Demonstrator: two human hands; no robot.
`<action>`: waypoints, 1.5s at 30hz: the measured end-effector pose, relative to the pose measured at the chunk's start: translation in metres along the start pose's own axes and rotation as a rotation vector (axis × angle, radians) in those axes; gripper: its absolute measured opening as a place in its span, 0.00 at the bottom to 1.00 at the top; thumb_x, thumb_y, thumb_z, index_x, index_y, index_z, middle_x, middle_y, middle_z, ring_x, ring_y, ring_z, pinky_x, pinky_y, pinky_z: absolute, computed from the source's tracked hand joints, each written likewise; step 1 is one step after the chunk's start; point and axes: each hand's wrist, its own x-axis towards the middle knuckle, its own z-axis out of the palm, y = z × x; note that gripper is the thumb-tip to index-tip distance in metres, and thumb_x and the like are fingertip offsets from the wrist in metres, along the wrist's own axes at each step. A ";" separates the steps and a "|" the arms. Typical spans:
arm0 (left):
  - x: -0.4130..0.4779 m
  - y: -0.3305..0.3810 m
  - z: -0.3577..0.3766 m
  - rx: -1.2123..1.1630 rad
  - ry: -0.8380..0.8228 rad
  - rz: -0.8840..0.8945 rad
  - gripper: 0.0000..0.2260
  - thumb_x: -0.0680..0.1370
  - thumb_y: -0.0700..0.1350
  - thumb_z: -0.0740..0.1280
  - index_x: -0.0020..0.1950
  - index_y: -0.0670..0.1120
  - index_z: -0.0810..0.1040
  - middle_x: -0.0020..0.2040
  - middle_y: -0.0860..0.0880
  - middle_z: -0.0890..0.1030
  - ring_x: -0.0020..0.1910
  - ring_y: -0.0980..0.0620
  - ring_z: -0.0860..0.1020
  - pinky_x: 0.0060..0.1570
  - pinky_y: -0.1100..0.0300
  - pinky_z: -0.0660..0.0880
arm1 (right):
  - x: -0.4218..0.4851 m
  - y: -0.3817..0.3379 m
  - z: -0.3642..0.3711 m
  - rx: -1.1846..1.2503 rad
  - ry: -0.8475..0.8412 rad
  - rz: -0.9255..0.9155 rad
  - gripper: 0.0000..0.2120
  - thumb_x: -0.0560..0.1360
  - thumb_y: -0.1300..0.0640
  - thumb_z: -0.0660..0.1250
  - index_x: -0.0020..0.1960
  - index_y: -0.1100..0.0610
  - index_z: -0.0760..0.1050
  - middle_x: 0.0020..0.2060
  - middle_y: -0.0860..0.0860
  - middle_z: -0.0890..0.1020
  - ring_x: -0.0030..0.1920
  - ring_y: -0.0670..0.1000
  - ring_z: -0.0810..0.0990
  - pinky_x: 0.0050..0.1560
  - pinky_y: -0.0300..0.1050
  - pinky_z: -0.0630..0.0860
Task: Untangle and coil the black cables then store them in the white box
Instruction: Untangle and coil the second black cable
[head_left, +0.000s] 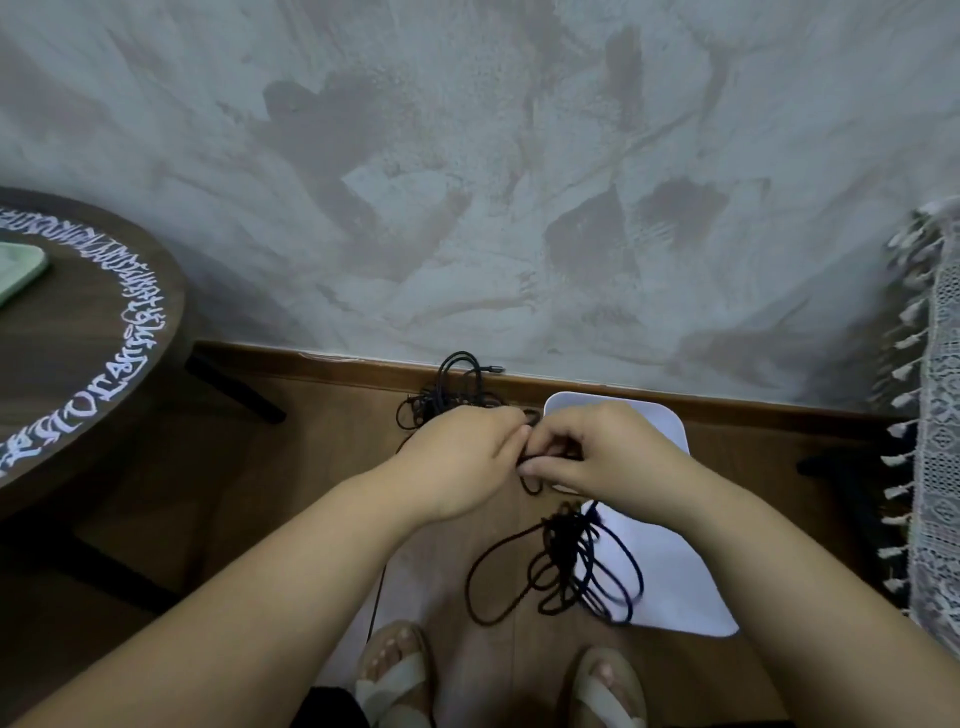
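Early stage: left hand (467, 457) & right hand (602, 452) both pinched a thin black cable (530, 486) w/ curled fingers (543, 470). Its tangled loops (566, 566) hung at 6 o'clock over the white plastic box (675, 571). Second black cable tangle (457, 389) lay at 12 o'clock. Nothing looked coiled or stored yet.

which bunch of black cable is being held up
The near bunch, dangling from where the left hand and right hand pinch it. The far bunch lies on the floor by the wall.

Two hands: left hand (467, 457), right hand (597, 452). Two sandalled feet (395, 675). Two clumps of black cable: floor clump (457, 389) at the floor's far edge, hanging clump (566, 561). One white box (675, 582). One round table (78, 338).
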 end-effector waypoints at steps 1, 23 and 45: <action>0.000 0.002 -0.001 -0.039 0.008 0.002 0.10 0.82 0.47 0.56 0.42 0.48 0.71 0.39 0.48 0.77 0.44 0.46 0.75 0.41 0.55 0.65 | -0.002 0.002 -0.003 0.074 0.061 0.026 0.08 0.70 0.55 0.74 0.37 0.49 0.75 0.32 0.44 0.79 0.35 0.42 0.76 0.38 0.34 0.71; -0.005 -0.004 -0.034 -1.065 0.048 -0.221 0.17 0.81 0.49 0.57 0.33 0.45 0.66 0.21 0.54 0.59 0.20 0.57 0.54 0.20 0.65 0.52 | 0.011 0.034 0.004 0.099 -0.030 0.287 0.14 0.80 0.47 0.57 0.44 0.51 0.77 0.37 0.47 0.82 0.41 0.48 0.79 0.48 0.48 0.76; -0.002 -0.013 -0.018 -0.818 0.190 -0.313 0.17 0.81 0.50 0.59 0.35 0.45 0.76 0.21 0.54 0.63 0.18 0.58 0.58 0.23 0.63 0.56 | 0.004 0.010 -0.003 0.778 -0.072 0.416 0.09 0.76 0.67 0.65 0.53 0.58 0.77 0.44 0.56 0.82 0.40 0.47 0.80 0.36 0.35 0.76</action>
